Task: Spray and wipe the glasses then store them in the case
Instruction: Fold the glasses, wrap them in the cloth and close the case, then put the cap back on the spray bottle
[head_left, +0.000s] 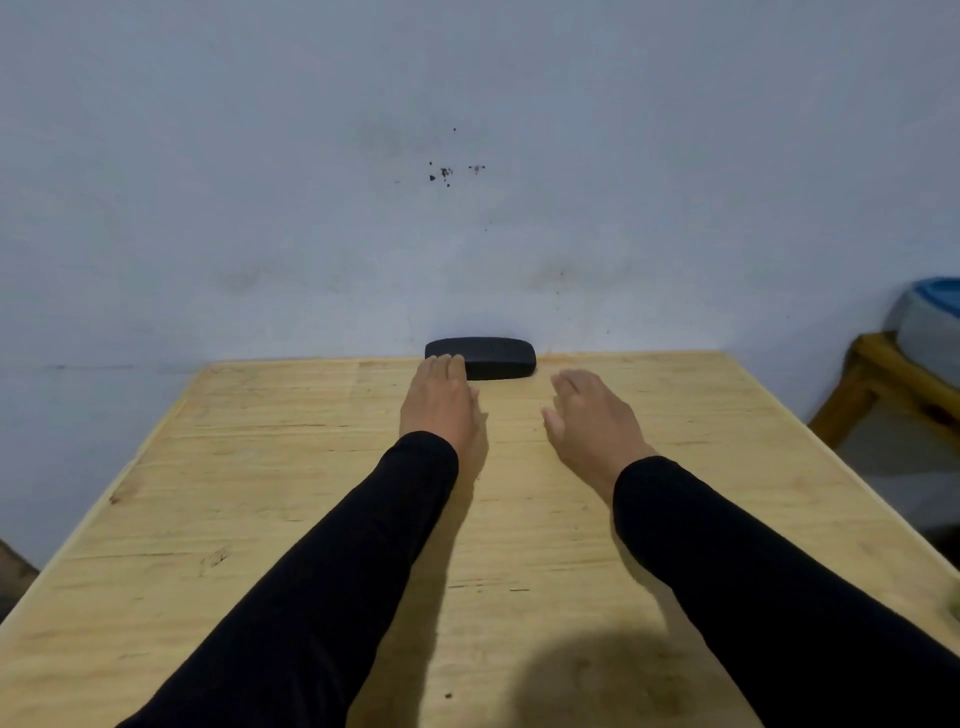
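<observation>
A black glasses case (493, 356), closed, lies at the far edge of the wooden table (260, 493), against the wall. My left hand (440, 402) is stretched flat toward it, fingertips touching or overlapping the case's left end. My right hand (589, 415) hovers palm down just right of and nearer than the case, fingers apart, holding nothing. Both arms wear black sleeves. No glasses, spray bottle or cloth are visible.
A pale wall (467, 208) rises directly behind the table. To the right, beyond the table edge, stands a wooden frame (883, 384) with a blue and white object (932, 327) on it. A small greenish thing shows at the right edge (955, 605).
</observation>
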